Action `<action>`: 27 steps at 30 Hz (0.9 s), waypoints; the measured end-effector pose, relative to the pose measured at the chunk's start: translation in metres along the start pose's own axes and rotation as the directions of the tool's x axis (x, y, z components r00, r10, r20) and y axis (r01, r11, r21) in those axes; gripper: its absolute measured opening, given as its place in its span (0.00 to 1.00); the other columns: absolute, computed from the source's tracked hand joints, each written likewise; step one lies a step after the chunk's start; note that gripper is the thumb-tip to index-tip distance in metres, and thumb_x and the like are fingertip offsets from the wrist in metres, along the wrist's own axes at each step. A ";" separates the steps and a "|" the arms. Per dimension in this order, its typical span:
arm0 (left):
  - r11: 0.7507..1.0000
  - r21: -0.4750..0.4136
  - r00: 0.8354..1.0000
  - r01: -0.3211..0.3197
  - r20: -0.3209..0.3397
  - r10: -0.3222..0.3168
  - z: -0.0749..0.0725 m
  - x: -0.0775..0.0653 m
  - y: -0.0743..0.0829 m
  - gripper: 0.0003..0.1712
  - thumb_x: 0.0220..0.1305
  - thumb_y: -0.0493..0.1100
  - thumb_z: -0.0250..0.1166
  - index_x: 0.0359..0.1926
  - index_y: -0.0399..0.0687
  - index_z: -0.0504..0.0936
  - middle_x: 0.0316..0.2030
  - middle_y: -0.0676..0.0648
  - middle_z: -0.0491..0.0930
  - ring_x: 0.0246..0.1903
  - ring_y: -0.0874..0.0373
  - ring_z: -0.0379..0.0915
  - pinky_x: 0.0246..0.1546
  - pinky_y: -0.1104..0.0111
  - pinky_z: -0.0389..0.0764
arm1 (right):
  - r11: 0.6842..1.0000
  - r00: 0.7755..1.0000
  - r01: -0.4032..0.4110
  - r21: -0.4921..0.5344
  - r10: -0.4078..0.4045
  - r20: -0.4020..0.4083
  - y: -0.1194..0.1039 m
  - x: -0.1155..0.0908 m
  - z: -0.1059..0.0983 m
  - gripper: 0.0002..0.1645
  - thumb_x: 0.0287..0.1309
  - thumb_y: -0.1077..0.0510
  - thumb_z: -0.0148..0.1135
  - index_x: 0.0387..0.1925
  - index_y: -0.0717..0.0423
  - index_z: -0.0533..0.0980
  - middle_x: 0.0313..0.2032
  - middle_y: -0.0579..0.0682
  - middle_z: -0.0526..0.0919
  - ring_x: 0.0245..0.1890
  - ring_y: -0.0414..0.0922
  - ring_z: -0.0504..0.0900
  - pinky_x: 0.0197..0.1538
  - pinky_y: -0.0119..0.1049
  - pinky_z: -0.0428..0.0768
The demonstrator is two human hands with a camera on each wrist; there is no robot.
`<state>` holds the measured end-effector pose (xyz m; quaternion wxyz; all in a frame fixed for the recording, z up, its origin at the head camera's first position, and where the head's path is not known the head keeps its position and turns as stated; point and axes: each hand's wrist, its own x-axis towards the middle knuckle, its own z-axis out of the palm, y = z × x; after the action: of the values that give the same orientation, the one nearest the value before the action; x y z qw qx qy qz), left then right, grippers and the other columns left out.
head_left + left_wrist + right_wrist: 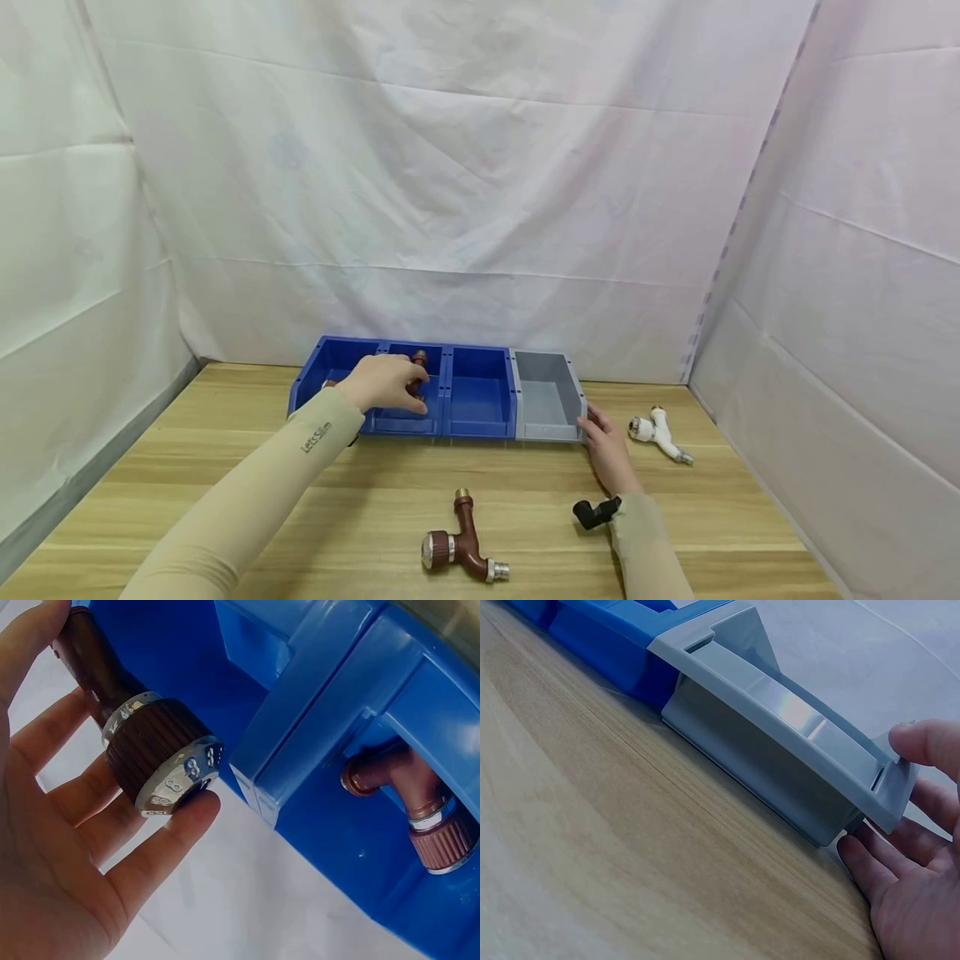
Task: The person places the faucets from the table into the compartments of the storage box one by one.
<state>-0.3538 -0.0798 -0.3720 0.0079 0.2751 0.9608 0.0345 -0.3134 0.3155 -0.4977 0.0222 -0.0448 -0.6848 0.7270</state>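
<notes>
My left hand [386, 382] is over the second blue bin [405, 425] from the left. Its thumb and fingers hold a dark brown tap [146, 735] with a ribbed, silver-capped knob. A second brown tap [416, 784] lies inside the leftmost blue bin [318, 367], mostly hidden by the left hand in the head view. At the right end of the row, my right hand [609, 450] grips the front corner of the grey bin [551, 404]. In the right wrist view the thumb is on the rim, with fingers around the outer side.
Another brown tap [467, 542] lies on the wooden table [360, 525] near the front. To the right of the grey bin is a white tap [660, 433]. A third blue bin [480, 396] stands beside the grey one. White cloth [480, 192] hangs behind and at both sides.
</notes>
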 end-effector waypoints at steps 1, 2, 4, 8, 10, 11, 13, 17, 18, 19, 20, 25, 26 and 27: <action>1.000 -0.002 1.000 0.003 0.003 -0.003 0.000 0.000 0.000 0.32 0.52 0.64 0.71 0.56 0.59 0.81 0.42 0.52 0.79 0.41 0.55 0.75 0.37 0.55 0.78 | 1.000 1.000 0.000 0.001 0.000 0.003 0.000 0.000 0.000 0.36 0.71 0.56 0.53 0.74 0.58 0.53 0.72 0.56 0.55 0.68 0.46 0.58 0.66 0.38 0.62; 1.000 -0.001 1.000 0.006 0.005 -0.006 0.000 0.000 -0.001 0.32 0.52 0.64 0.71 0.56 0.59 0.81 0.43 0.52 0.79 0.41 0.55 0.75 0.37 0.55 0.78 | 1.000 1.000 0.001 -0.001 -0.001 0.005 0.000 0.001 0.001 0.36 0.71 0.55 0.53 0.74 0.58 0.53 0.72 0.56 0.55 0.68 0.46 0.58 0.66 0.40 0.60; 1.000 -0.003 1.000 0.011 0.007 -0.011 0.001 0.001 -0.001 0.32 0.52 0.65 0.71 0.56 0.59 0.81 0.43 0.51 0.79 0.42 0.54 0.75 0.37 0.55 0.78 | 1.000 1.000 0.004 0.007 -0.004 0.006 0.000 0.001 0.001 0.36 0.71 0.56 0.53 0.74 0.58 0.53 0.71 0.56 0.56 0.68 0.47 0.58 0.68 0.43 0.59; 1.000 -0.012 1.000 0.012 0.007 -0.012 0.002 0.003 -0.002 0.32 0.52 0.64 0.71 0.56 0.58 0.81 0.44 0.51 0.80 0.42 0.54 0.76 0.38 0.55 0.78 | 1.000 1.000 0.008 0.004 -0.008 0.003 0.000 0.001 0.000 0.35 0.71 0.56 0.52 0.74 0.58 0.53 0.71 0.57 0.55 0.69 0.48 0.57 0.68 0.46 0.57; 1.000 -0.014 1.000 0.010 0.007 -0.010 0.004 0.005 -0.002 0.32 0.52 0.64 0.71 0.57 0.58 0.81 0.44 0.51 0.80 0.43 0.53 0.76 0.38 0.55 0.78 | 1.000 1.000 0.008 0.005 -0.008 0.001 0.001 0.000 -0.001 0.35 0.71 0.57 0.51 0.74 0.59 0.53 0.71 0.57 0.55 0.69 0.48 0.57 0.69 0.46 0.57; 1.000 -0.014 1.000 0.008 0.007 -0.007 0.005 0.006 -0.003 0.32 0.52 0.64 0.71 0.57 0.57 0.81 0.44 0.51 0.80 0.43 0.53 0.76 0.38 0.55 0.78 | 1.000 1.000 0.007 0.005 -0.007 0.000 0.001 0.000 -0.001 0.35 0.71 0.57 0.51 0.74 0.59 0.53 0.71 0.57 0.55 0.69 0.48 0.57 0.68 0.45 0.57; 1.000 -0.012 1.000 0.007 0.007 -0.007 0.006 0.008 -0.003 0.33 0.52 0.63 0.71 0.57 0.57 0.81 0.45 0.51 0.80 0.44 0.53 0.76 0.39 0.54 0.78 | 1.000 1.000 0.005 0.006 -0.005 -0.005 0.002 -0.001 -0.001 0.35 0.71 0.56 0.52 0.73 0.59 0.53 0.71 0.57 0.56 0.68 0.48 0.58 0.68 0.43 0.58; 1.000 -0.005 1.000 0.010 0.004 -0.010 0.008 0.011 -0.004 0.32 0.52 0.63 0.71 0.57 0.57 0.81 0.45 0.51 0.80 0.45 0.52 0.76 0.40 0.54 0.78 | 1.000 1.000 0.016 -0.007 -0.016 -0.006 0.002 -0.002 -0.001 0.36 0.71 0.55 0.53 0.73 0.60 0.54 0.71 0.58 0.56 0.68 0.48 0.59 0.64 0.36 0.64; 1.000 -0.003 1.000 0.011 0.003 -0.011 0.009 0.012 -0.004 0.32 0.52 0.63 0.71 0.57 0.57 0.81 0.45 0.51 0.80 0.45 0.52 0.76 0.40 0.54 0.78 | 1.000 1.000 0.020 -0.010 -0.020 -0.003 0.002 -0.001 -0.001 0.36 0.71 0.55 0.53 0.73 0.60 0.53 0.71 0.58 0.56 0.68 0.49 0.58 0.63 0.35 0.64; 1.000 -0.004 1.000 0.011 0.001 -0.011 0.009 0.012 -0.004 0.32 0.52 0.63 0.71 0.57 0.57 0.81 0.45 0.51 0.80 0.45 0.52 0.76 0.41 0.53 0.78 | 1.000 1.000 0.020 -0.007 -0.020 -0.002 0.001 -0.001 -0.001 0.36 0.71 0.55 0.53 0.73 0.60 0.53 0.71 0.58 0.56 0.68 0.48 0.59 0.62 0.34 0.65; 1.000 -0.002 1.000 0.013 0.000 -0.013 0.009 0.013 -0.004 0.32 0.52 0.63 0.71 0.57 0.57 0.81 0.45 0.51 0.80 0.45 0.52 0.76 0.41 0.53 0.78 | 1.000 1.000 0.023 -0.007 -0.023 0.001 0.001 -0.001 -0.001 0.36 0.71 0.55 0.52 0.73 0.60 0.53 0.71 0.59 0.56 0.68 0.49 0.58 0.62 0.34 0.65; 1.000 -0.005 1.000 0.012 -0.004 -0.012 0.009 0.015 -0.004 0.33 0.52 0.64 0.71 0.57 0.57 0.81 0.46 0.50 0.80 0.46 0.51 0.76 0.40 0.54 0.78 | 1.000 1.000 0.020 0.004 -0.020 0.001 -0.001 0.000 -0.004 0.36 0.71 0.56 0.52 0.74 0.61 0.52 0.71 0.59 0.55 0.68 0.48 0.58 0.61 0.32 0.65; 1.000 -0.006 1.000 0.013 -0.003 -0.013 0.010 0.016 -0.004 0.33 0.52 0.64 0.71 0.57 0.57 0.81 0.46 0.50 0.80 0.46 0.52 0.76 0.40 0.54 0.78 | 1.000 1.000 0.020 0.005 -0.020 -0.002 -0.001 -0.001 -0.004 0.36 0.71 0.57 0.52 0.74 0.61 0.52 0.71 0.59 0.55 0.68 0.48 0.58 0.59 0.30 0.66; 1.000 -0.010 1.000 0.013 -0.003 -0.013 0.010 0.016 -0.003 0.34 0.52 0.64 0.71 0.57 0.57 0.81 0.47 0.50 0.80 0.46 0.51 0.76 0.41 0.54 0.78 | 1.000 1.000 0.019 0.008 -0.019 -0.006 -0.001 -0.001 -0.004 0.35 0.71 0.57 0.52 0.73 0.61 0.52 0.71 0.59 0.56 0.68 0.49 0.58 0.58 0.28 0.67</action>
<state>-0.3688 -0.0735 -0.3823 0.0080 0.2686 0.9624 0.0394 -0.3118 0.3197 -0.4965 0.0311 -0.0403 -0.6822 0.7294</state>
